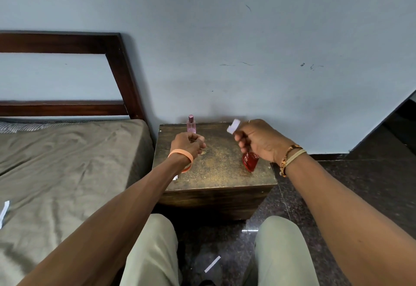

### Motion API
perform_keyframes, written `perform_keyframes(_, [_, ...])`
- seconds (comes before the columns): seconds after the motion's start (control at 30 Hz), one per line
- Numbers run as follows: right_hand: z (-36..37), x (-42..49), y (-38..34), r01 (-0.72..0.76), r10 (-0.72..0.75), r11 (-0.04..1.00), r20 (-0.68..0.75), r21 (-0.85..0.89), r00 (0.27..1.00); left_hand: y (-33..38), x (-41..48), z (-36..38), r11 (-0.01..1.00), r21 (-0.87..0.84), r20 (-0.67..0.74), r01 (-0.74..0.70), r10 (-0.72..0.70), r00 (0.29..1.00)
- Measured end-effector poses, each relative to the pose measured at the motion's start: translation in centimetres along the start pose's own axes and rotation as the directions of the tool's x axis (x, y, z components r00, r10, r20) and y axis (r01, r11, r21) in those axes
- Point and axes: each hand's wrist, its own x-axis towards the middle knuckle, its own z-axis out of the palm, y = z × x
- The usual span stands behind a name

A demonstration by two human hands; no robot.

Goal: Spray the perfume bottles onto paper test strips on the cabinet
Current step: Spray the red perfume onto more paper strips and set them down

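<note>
Right hand [258,141] is pinching a floppy white paper strip [233,126] and seemingly gripping a slick, fragile red perfume bottle [249,162]; left hand [188,144] is curling, hold unclear.

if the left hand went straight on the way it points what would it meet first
Probably the pink perfume bottle, upright just beyond the left hand; depth is unclear, so it could pass beside it.
</note>
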Motion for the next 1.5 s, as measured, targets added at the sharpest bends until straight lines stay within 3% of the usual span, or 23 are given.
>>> perform_keyframes(0.07, [0.5, -0.2, 0.1, -0.042, -0.005, 0.926, -0.122, -0.376, 0.993, 0.1, 0.1, 0.0, 1.000, 0.005, -0.002, -0.001, 0.001, 1.000])
perform_keyframes(0.1, [0.4, -0.1, 0.4, -0.043, -0.005, 0.922, -0.123, -0.384, 0.992, 0.3, 0.1, 0.1, 1.000, 0.010, -0.002, -0.003, 0.003, 1.000])
perform_keyframes(0.2, [0.1, -0.5, 0.3, -0.020, 0.009, 0.988, -0.072, -0.155, 0.997, 0.5, 0.1, 0.3, 1.000, 0.012, 0.002, -0.007, 0.007, 1.000])
perform_keyframes(0.33, [-0.8, -0.5, 0.2, 0.010, -0.022, 0.990, -0.080, -0.144, 0.997, 0.9, 0.1, 0.4, 1.000, 0.013, 0.017, -0.025, 0.025, 1.000])
perform_keyframes(0.43, [-1.8, -0.8, -0.6, 0.018, -0.046, 0.967, 0.102, 0.255, 0.994, 1.6, 0.3, 0.7, 1.000, -0.001, 0.021, -0.030, 0.030, 0.999])
perform_keyframes(0.47, [-1.8, -1.0, -0.9, 0.009, -0.036, 0.969, 0.104, 0.245, 0.994, 1.9, 0.3, 0.8, 0.999, -0.007, 0.022, -0.034, 0.034, 0.999])
perform_keyframes(0.5, [-1.8, -0.9, -0.9, 0.009, -0.014, 0.997, 0.063, 0.080, 0.998, 2.1, 0.3, 0.9, 0.999, -0.018, 0.025, -0.038, 0.039, 0.999])
perform_keyframes(0.53, [-1.7, -0.7, -0.6, -0.006, 0.007, 0.972, 0.002, -0.233, 1.000, 2.3, 0.2, 1.0, 0.999, -0.024, 0.027, -0.042, 0.043, 0.999])
perform_keyframes(0.57, [-1.4, -0.7, -0.4, -0.028, 0.005, 0.882, -0.049, -0.470, 0.999, 2.4, 0.2, 1.1, 0.999, -0.024, 0.027, -0.047, 0.048, 0.998])
perform_keyframes(0.6, [-1.3, -0.8, -0.3, -0.007, -0.025, 0.842, -0.053, -0.540, 0.998, 2.5, 0.1, 1.2, 0.999, -0.020, 0.027, -0.051, 0.051, 0.998])
perform_keyframes(0.63, [-1.4, -0.8, -0.1, 0.031, -0.044, 0.887, -0.017, -0.461, 0.999, 2.6, 0.0, 1.3, 0.998, -0.019, 0.029, -0.052, 0.053, 0.998])
perform_keyframes(0.7, [-1.8, -1.1, -0.7, 0.094, -0.092, 0.995, 0.071, -0.023, 0.993, 2.7, 0.1, 1.4, 0.999, -0.019, 0.032, -0.048, 0.049, 0.998])
perform_keyframes(0.77, [-2.0, -1.4, -1.2, 0.111, -0.122, 0.981, 0.064, 0.157, 0.990, 2.7, 0.0, 1.4, 0.999, -0.012, 0.031, -0.049, 0.050, 0.998])
perform_keyframes(0.8, [-2.0, -0.9, -0.9, 0.088, -0.089, 0.994, 0.023, 0.064, 0.996, 2.7, 0.0, 1.4, 0.999, -0.008, 0.029, -0.052, 0.053, 0.998])
perform_keyframes(0.87, [-1.0, -1.1, -0.2, -0.002, -0.020, 0.918, -0.052, -0.396, 0.998, 2.6, 0.1, 1.5, 0.998, 0.004, 0.024, -0.059, 0.059, 0.998])
perform_keyframes(0.93, [-0.9, -1.0, 1.0, -0.020, -0.016, 0.855, -0.065, -0.518, 0.998, 2.6, 0.2, 1.6, 0.998, 0.004, 0.020, -0.061, 0.061, 0.998])
perform_keyframes(1.03, [-0.9, -1.6, 1.0, 0.017, -0.024, 0.963, -0.025, -0.268, 0.999, 2.5, 0.3, 1.7, 0.999, -0.005, 0.024, -0.054, 0.054, 0.998])
perform_keyframes(1.17, [-1.2, -1.3, 1.0, 0.051, -0.059, 0.972, -0.027, -0.231, 0.998, 2.2, 0.5, 1.5, 0.999, 0.005, 0.020, -0.046, 0.045, 0.999])
perform_keyframes(1.27, [-1.6, -1.2, -0.2, 0.073, -0.086, 0.987, 0.083, 0.144, 0.993, 2.0, 0.9, 1.3, 1.000, -0.013, 0.017, -0.021, 0.021, 1.000])
perform_keyframes(1.3, [-1.6, -1.2, -0.5, 0.061, -0.069, 0.990, 0.060, 0.126, 0.996, 1.8, 1.0, 1.2, 1.000, -0.018, 0.016, -0.016, 0.016, 1.000])
perform_keyframes(1.4, [-1.1, -0.8, -0.3, 0.045, -0.061, 0.942, -0.038, -0.331, 0.997, 1.5, 1.0, 1.2, 0.999, -0.029, 0.020, -0.015, 0.016, 1.000])
perform_keyframes(1.43, [-1.1, -0.9, -0.3, 0.056, -0.062, 0.951, -0.012, -0.305, 0.998, 1.3, 1.1, 1.3, 0.999, -0.029, 0.023, -0.015, 0.016, 1.000])
perform_keyframes(1.5, [-1.2, -1.2, -0.8, 0.089, -0.092, 0.995, 0.066, 0.039, 0.994, 1.2, 1.2, 1.2, 0.999, -0.031, 0.025, -0.013, 0.013, 1.000])
